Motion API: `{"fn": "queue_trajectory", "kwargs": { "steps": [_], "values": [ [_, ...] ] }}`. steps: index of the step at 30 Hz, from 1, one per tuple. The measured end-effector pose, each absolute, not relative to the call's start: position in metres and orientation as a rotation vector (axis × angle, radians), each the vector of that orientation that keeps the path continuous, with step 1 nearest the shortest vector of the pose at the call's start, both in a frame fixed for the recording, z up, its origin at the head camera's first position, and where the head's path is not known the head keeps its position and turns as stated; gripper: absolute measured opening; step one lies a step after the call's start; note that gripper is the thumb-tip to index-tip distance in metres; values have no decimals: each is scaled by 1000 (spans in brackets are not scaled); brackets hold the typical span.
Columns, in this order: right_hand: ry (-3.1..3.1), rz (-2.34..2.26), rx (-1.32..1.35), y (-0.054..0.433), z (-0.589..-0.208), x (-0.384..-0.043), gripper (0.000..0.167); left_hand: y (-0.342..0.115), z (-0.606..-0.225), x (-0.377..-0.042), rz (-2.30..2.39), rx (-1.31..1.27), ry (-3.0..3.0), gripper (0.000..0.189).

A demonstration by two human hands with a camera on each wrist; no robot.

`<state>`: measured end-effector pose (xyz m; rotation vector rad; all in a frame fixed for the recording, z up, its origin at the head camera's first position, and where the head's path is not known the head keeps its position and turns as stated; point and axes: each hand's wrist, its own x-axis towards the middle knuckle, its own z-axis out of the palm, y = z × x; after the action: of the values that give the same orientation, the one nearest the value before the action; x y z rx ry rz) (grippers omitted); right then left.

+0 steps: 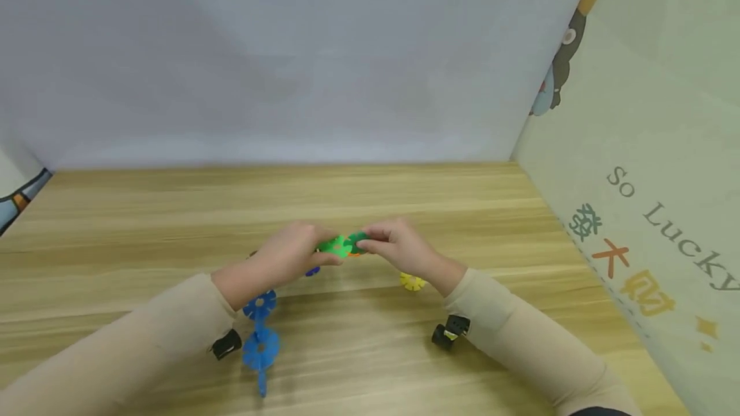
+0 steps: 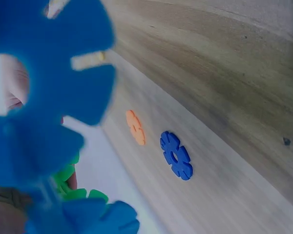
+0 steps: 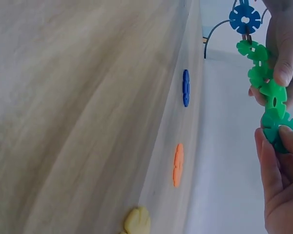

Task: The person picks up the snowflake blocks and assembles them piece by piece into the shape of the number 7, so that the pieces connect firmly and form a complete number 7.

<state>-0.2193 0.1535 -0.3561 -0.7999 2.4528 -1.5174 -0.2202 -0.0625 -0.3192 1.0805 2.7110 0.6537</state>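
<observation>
My left hand (image 1: pixel 291 250) grips a chain of notched plastic snowflake discs. Its light green discs (image 3: pixel 261 75) run between the fingers in the right wrist view. Blue snowflake discs (image 1: pixel 261 348) trail from the chain below the left wrist, and loom large and blurred in the left wrist view. With thumb and fingers, my right hand (image 1: pixel 405 249) pinches a dark green snowflake disc (image 3: pixel 273 127) against the end light green disc (image 1: pixel 334 246). The two discs overlap at their edges; how deep the slots sit in each other I cannot tell.
Lying flat on the wooden table (image 1: pixel 173 210) are a dark blue disc (image 2: pixel 176 155), an orange disc (image 2: pixel 136 127) and a yellow disc (image 1: pixel 412 282). A pale wall stands behind the table, and a printed panel (image 1: pixel 653 210) borders its right side.
</observation>
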Motion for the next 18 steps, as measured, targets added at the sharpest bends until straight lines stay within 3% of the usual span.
{"fn": "queue_trajectory", "kwargs": {
  "steps": [11,18],
  "values": [
    [2471,-1459,-770,154,-353,-214,15,-58,-326,-221,707,1047,2653,23],
    [2388,-1526,-607,147,-351,-217,18,-59,-319,-228,700,990,2605,41]
  ]
}}
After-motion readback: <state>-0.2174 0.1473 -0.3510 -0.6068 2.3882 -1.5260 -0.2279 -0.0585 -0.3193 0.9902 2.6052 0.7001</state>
